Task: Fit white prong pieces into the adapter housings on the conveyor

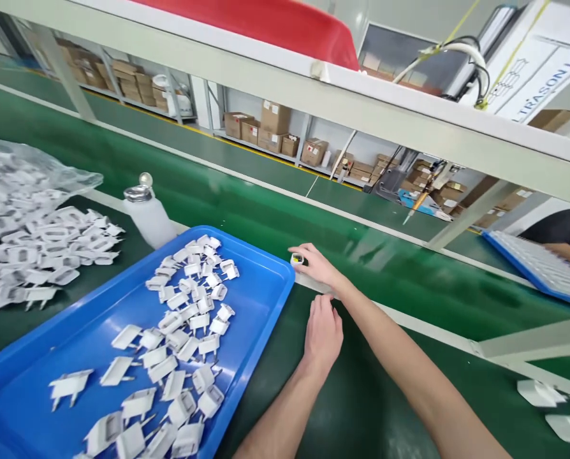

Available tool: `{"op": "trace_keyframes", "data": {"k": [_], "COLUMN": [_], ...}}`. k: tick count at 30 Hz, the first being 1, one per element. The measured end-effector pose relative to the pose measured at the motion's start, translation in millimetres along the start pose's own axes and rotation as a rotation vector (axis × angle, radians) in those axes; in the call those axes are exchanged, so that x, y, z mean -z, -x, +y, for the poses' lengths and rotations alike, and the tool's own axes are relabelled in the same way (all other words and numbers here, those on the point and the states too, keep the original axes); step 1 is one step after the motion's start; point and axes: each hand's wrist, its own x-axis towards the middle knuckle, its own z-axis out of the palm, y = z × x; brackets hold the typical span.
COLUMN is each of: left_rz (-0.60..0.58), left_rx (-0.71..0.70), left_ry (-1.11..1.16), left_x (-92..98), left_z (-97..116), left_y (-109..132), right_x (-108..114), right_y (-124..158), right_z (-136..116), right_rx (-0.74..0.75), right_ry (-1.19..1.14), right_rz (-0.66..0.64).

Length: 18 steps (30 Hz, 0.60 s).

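Blue tray (261, 268) fills the lower left of the frame, long axis running from lower left up toward centre. Inside it, a loose scatter of white plug parts (189, 331), two-prong pieces lying flat, prongs pointing every which way, thickest in a band from tray's upper corner down to the bottom edge. Left part of tray floor is bare blue.

Upper left: clear plastic bag (21, 166) lying open with a heap of white shells (41, 248) spilling out onto the green table. White bottle (147, 215) with a metal cap stands upright just behind the tray's far rim.

Right hand (316, 264), centre frame, reaches to the edge of the green belt (247, 210) and pinches a small white piece (297, 259) between thumb and fingertips, other fingers curled. Piece sits just past the tray's right corner, at the belt's near rail; too small to tell its axis or facing, a yellowish spot shows on it.

Left hand (322, 335) lies just below the right one, back up, fingers loosely together and bent, tips at the rail. Cannot tell if it holds anything.

Far right: another person's arm (569, 252) beside a second blue tray (538, 264). Lower right: two more white parts (553, 408) on the table.
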Motion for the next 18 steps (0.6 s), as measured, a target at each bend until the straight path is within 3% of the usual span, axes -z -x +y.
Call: {"op": "trace_keyframes", "data": {"k": [3, 5, 7, 10, 12, 14, 16, 18], "left_rz": [0.136, 0.230, 0.237, 0.064, -0.093, -0.187, -0.206, -0.212], "left_rx": [0.069, 0.107, 0.109, 0.036, -0.056, -0.142, -0.169, -0.174], "left_ry": [0.046, 0.050, 0.050, 0.047, -0.006, -0.085, -0.132, -0.146], "left_x": [-2.8, -4.6, -5.5, -5.4, -5.8, -7.0, -8.3, -8.7], "left_z": [2, 6, 9, 12, 12, 11, 10, 9], "left_y": [4, 8, 12, 13, 13, 13, 14, 14], "right_x": [18, 39, 60, 85, 96, 105, 112, 115], "right_y": [6, 29, 60, 111, 139, 159, 168, 167], "right_z": [-8, -12, -13, -9, -2, 6, 9, 2], "right_rx": [0.059, 0.085, 0.111, 0.146, 0.134, 0.095, 0.070, 0.082], "right_ry": [0.041, 0.053, 0.049, 0.049, 0.035, -0.007, -0.025, 0.025], "right_rz": [-0.068, -0.110, -0.202, -0.476, -0.557, -0.580, -0.557, -0.433]}}
